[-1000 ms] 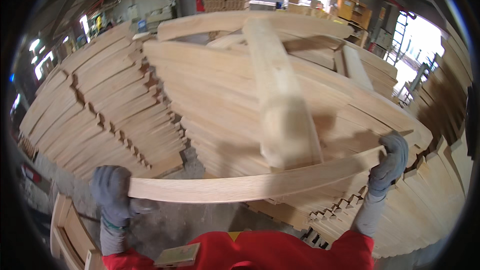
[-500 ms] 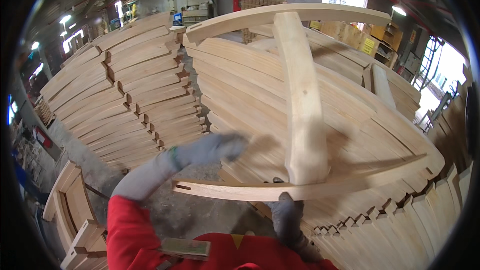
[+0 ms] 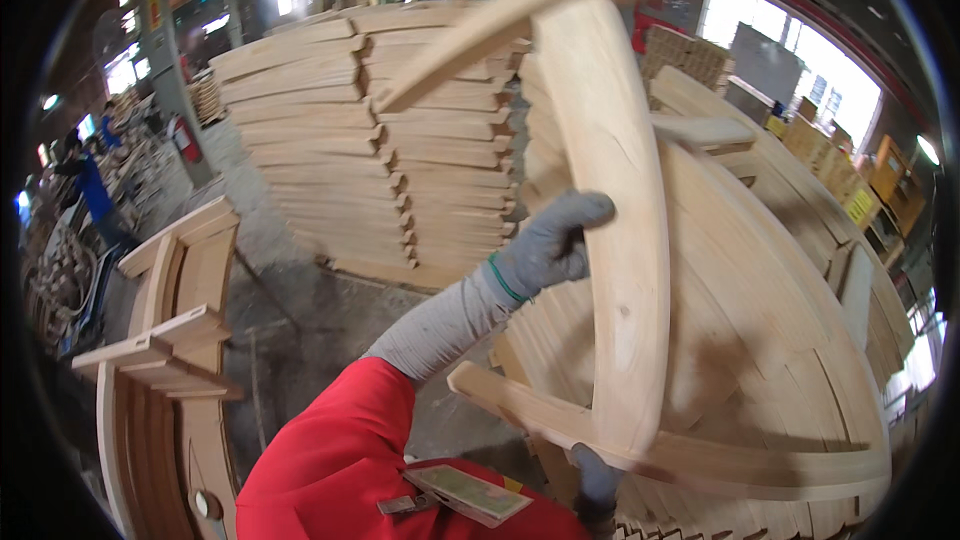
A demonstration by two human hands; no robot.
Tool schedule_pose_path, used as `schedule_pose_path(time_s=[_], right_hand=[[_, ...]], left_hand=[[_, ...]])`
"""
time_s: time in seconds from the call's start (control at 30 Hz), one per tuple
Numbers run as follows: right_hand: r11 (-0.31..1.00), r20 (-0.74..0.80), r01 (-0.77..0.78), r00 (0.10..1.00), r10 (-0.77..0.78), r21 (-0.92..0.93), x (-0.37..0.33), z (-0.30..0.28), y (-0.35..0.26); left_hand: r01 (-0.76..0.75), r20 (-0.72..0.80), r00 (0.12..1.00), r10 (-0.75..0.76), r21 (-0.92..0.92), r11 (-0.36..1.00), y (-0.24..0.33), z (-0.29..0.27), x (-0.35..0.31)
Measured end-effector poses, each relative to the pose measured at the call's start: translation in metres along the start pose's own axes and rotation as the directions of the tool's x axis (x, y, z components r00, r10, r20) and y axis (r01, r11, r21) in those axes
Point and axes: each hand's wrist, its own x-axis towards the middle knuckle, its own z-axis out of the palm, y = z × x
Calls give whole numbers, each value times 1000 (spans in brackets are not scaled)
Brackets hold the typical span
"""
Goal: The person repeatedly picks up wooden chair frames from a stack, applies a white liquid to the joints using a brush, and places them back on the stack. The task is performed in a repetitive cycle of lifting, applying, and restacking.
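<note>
A pale H-shaped wooden frame stands raised in front of me, with two long curved rails joined by a broad bowed crosspiece. In its grey glove with a green cuff edge, my left hand is closed on the crosspiece's left edge, thumb across its front. Low down, my right hand, also gloved, grips the near rail where the crosspiece meets it; most of its fingers are hidden under the wood. Behind the frame lies a large pile of curved wooden pieces.
A tall stack of curved boards stands on the floor ahead to the left. Slatted wooden assemblies are at the lower left. Further off are a red fire extinguisher and a person in blue.
My left hand has gone from free air onto the crosspiece. The frame has tilted, its far rail now closer and higher. My view has swung left.
</note>
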Motion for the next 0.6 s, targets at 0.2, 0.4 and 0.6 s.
schedule_pose_path(time_s=[0.2,0.4,0.6], right_hand=[[836,234,537,832,-502,-113,37,28,-31],[944,641,326,714,-281,50,58,162,-4],[943,856,331,494,-153,-23,-6,280,91]], left_hand=[[-685,359,693,625,59,726,106,58,-95],[-737,635,149,758,583,-343,175,96,-310],[217,697,-580,421,630,-746,163,211,-397]])
